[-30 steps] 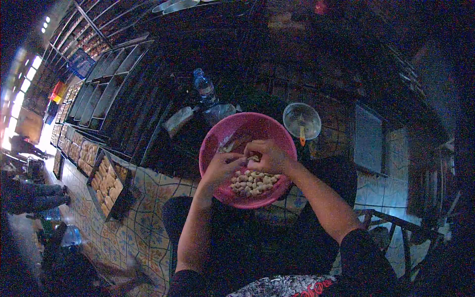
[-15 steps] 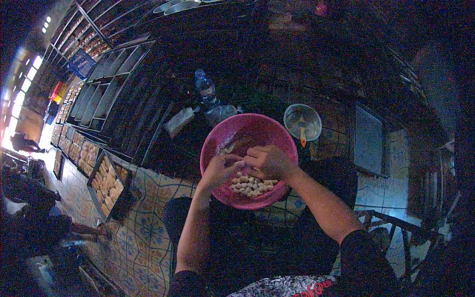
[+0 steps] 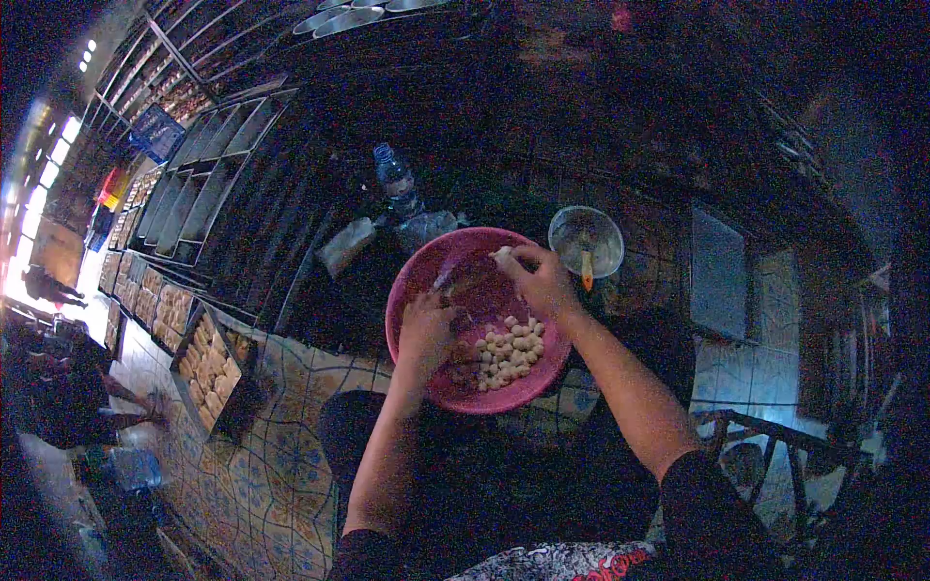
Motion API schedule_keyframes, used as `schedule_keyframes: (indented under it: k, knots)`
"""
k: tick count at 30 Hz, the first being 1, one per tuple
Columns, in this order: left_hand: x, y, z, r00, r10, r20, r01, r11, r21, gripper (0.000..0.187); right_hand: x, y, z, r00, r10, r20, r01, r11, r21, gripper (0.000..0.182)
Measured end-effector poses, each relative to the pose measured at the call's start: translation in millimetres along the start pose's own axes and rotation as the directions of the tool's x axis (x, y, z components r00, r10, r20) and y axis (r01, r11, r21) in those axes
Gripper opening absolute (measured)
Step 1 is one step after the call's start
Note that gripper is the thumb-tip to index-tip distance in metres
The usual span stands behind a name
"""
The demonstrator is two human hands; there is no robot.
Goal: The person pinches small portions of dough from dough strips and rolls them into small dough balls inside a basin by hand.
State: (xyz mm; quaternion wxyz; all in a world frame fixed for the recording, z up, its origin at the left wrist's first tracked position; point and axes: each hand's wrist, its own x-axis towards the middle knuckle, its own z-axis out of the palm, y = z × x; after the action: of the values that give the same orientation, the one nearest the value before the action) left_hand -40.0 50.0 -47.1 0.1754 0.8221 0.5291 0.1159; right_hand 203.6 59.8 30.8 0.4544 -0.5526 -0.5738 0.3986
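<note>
A pink bowl (image 3: 465,399) stands in front of me, with a heap of small pale dough pieces (image 3: 511,353) in its lower right part. My right hand (image 3: 540,283) is above the bowl's right side and pinches a pale dough piece (image 3: 502,254) between its fingertips. Inside the bowl's left side is my left hand (image 3: 426,334), fingers pointing down; what its fingertips touch is too dark to make out. A whitish, shiny thing (image 3: 443,279) lies in the bowl just above my left hand.
Beyond the bowl are a plastic bottle (image 3: 397,179), a clear bag (image 3: 347,244) and a metal pot (image 3: 603,237) with an orange-handled brush (image 3: 587,269). Trays of bread (image 3: 206,373) and empty racked pans (image 3: 184,198) are at left. A person (image 3: 73,387) is at far left.
My hands have moved apart. The right one has risen toward the bowl's far rim with a dough piece; the left has shifted slightly down. The dough pieces now lie more to the right.
</note>
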Motion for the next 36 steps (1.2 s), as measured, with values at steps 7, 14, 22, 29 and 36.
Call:
schedule_keyframes:
  k: [7,14,22,29,36]
  knots:
    - [-5,17,-5,0.998,0.005,-0.069,0.001,0.996,0.094,0.033,-1,9,6,0.986,-0.156,-0.062,0.158,0.987,0.018,0.021]
    - [-5,40,-40,0.996,-0.068,-0.065,0.033,0.896,-0.443,0.038,-3,4,0,0.982,0.080,0.170,-0.042,0.975,-0.217,0.025]
    - [-5,32,-46,0.976,-0.126,0.180,0.219,0.596,-0.772,0.036,-17,2,15,0.923,-0.149,0.355,0.240,0.944,-0.228,0.021]
    - [-6,47,-33,0.927,-0.252,0.278,0.317,0.129,-0.939,0.030,-24,-12,15,0.928,-0.253,0.273,0.313,0.928,-0.203,0.027]
    - [-9,42,-10,0.955,-0.277,0.107,0.189,0.289,-0.939,0.027,-28,-12,19,0.951,-0.179,0.250,0.228,0.957,-0.182,0.024]
